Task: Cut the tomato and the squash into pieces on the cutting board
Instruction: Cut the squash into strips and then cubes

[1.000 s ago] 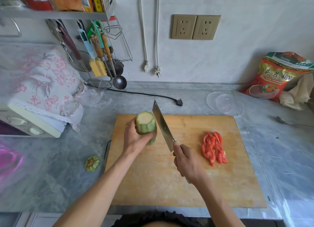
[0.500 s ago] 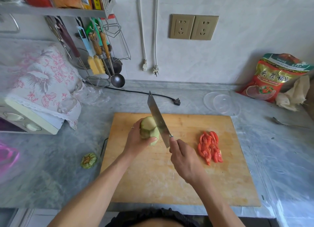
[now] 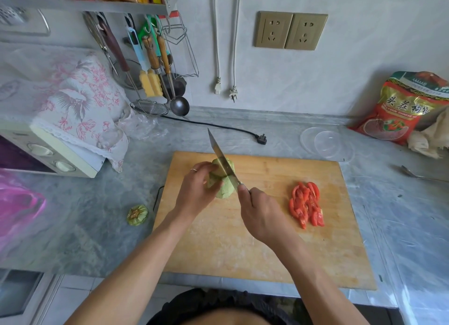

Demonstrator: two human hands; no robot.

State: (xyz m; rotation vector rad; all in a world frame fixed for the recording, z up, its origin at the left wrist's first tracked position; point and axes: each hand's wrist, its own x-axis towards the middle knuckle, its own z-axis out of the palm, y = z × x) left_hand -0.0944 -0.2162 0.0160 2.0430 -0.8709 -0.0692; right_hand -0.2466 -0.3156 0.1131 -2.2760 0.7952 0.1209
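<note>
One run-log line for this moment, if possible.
left hand holds pale green peeled squash | right hand cuts it, steel cleaver | red tomato slices done

A home kitchen: marble counter (image 3: 73, 227), hanging utensils (image 3: 155, 64), a wooden cutting board (image 3: 243, 251), wall sockets (image 3: 291, 30).

The knife (image 3: 222, 163) handle is hidden inside the right hand (image 3: 261, 215), and the left hand (image 3: 198, 191) covers the left side of the squash (image 3: 222, 192). At the counter's (image 3: 85, 227) left edge a pink thing (image 3: 17, 210) is too blurry to tell what it is, and the picture cuts off part of the small oven (image 3: 43, 152) there. By the counter's far right corner, the red bag (image 3: 403, 106) and the spoon (image 3: 418, 175) are cut off by the picture's right side.
</note>
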